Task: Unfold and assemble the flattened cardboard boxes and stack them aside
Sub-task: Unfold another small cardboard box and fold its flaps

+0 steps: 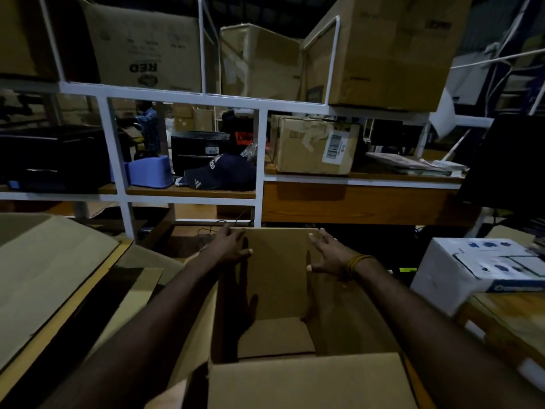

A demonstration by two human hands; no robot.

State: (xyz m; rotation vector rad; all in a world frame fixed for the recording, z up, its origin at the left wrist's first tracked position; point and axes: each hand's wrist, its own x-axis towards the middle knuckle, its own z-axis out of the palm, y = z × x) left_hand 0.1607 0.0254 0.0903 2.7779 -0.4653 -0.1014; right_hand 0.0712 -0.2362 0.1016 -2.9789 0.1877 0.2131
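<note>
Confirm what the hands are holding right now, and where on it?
Both hands are on the open cardboard box, at its far wall: left hand at that wall's left edge, right hand at its right edge. Fingers are spread flat against it, not wrapped around.

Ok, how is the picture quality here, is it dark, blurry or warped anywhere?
In the head view the light is dim; the left hand and right hand cast shadows on the far panel of the open cardboard box; the white shelf frame bows from wide-angle distortion; the white printed box is smeared at the right edge; the corners go nearly black.
</note>
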